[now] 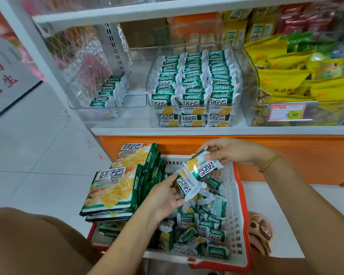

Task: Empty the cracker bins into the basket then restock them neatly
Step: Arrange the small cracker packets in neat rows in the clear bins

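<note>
**Cracker bins refilled packet by packet**

Pinches one small cracker packet (pixel 204 167) by its crimped end, between thumb and fingertips of the right hand (pixel 232 150), above the far end of the basket (pixel 245 207). Grips a second packet (pixel 184 186) in the left hand (pixel 167 197), thumb on top and fingers curled beneath, just under the first and touching it. Works over a loose heap of the same green-and-white film packets on the basket's floor, inside white lattice walls and a red rim. Shares the basket's left edge with a stack of large cracker bags (pixel 111 191), flat and glossy. On the shelf (pixel 187 131) above, shows the middle bin (pixel 150 100), clear hard plastic, packed in three tidy rows. Shows the left bin (pixel 91 112) holding just one row along its right wall.

Look light, slick and crinkly, with brittle crackers likely inside. Best taken by the sealed ends or across the flat faces, and not squeezed hard through the middle. Probably slide over one another easily, so call for standing upright, label forward, each pressed against the last in its row.
</note>
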Tool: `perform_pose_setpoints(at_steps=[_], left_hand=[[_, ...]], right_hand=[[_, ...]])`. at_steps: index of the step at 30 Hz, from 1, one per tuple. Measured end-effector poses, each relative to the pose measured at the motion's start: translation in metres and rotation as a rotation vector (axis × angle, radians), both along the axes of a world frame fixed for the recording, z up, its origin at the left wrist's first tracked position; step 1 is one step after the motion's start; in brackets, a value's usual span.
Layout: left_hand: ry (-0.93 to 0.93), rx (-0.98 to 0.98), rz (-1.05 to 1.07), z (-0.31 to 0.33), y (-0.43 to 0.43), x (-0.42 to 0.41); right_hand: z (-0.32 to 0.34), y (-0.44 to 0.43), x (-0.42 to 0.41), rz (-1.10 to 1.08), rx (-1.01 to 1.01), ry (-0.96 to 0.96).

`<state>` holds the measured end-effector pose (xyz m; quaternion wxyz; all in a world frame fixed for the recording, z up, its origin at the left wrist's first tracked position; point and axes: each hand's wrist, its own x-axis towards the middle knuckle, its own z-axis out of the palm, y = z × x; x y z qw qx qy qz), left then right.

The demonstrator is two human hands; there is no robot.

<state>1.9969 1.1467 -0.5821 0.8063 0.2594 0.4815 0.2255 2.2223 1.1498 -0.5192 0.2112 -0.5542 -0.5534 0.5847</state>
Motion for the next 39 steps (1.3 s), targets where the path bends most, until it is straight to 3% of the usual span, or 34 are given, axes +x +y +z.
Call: perform_pose_setpoints(at_steps=[5, 10, 12, 18, 21, 26, 30, 32, 35, 39], left_hand=[[-0.018, 0.129, -0.192, 0.054, 0.017, -0.020], [-0.008, 0.223, -0.178, 0.103, 0.042, -0.041], [-0.022, 0.234, -0.129, 0.114, 0.048, -0.046], [0.045, 0.367, -0.043, 0.127, 0.069, -0.056], [0.008, 0.334, -0.030, 0.137, 0.084, -0.068], [0.149, 0.515, -0.168, 0.146, 0.107, -0.092], [0.313, 0.644, -0.209, 0.141, 0.124, -0.109], [0.389, 0.723, -0.231, 0.144, 0.133, -0.120], [0.505, 0.866, -0.290, 0.149, 0.145, -0.137], [0.624, 0.969, -0.401, 0.150, 0.151, -0.154]], right_hand=[[0.026, -0.001, -0.005, -0.070, 0.082, 0.111], [0.050, -0.003, -0.033, -0.470, 0.137, 0.429], [0.052, -0.001, -0.049, -0.510, 0.140, 0.504], [0.043, 0.011, -0.103, -0.618, 0.165, 0.424], [0.043, 0.025, -0.123, -0.616, 0.159, 0.403], [0.056, 0.046, -0.152, -0.489, 0.272, 0.176], [0.080, 0.059, -0.165, -0.262, 0.398, -0.362], [0.098, 0.070, -0.173, -0.136, 0.482, -0.509], [0.130, 0.102, -0.178, 0.064, 0.504, -0.451], [0.149, 0.156, -0.184, 0.477, 0.303, -0.441]])
